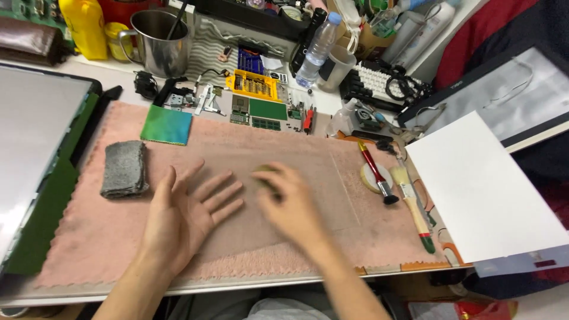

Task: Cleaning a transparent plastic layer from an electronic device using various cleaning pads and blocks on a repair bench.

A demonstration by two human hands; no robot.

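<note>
My left hand (186,210) lies palm up, fingers spread, on a pink cloth mat (89,237) that covers the desk; it holds nothing. My right hand (290,201) is blurred just right of it, fingers curled over a small round greenish-yellow object (265,172) at the mat's middle. I cannot tell whether the fingers grip the object or only touch it. A folded grey cloth (124,169) rests on the mat to the left of my left hand.
A green cloth square (167,125) lies at the mat's far edge. Two brushes (379,175) and a tape roll (370,178) sit right. White sheet (480,189) far right. Circuit boards (267,109), a yellow bit case (253,85), metal mug (157,41) and bottle (317,47) crowd the back. A laptop lid (35,136) is at left.
</note>
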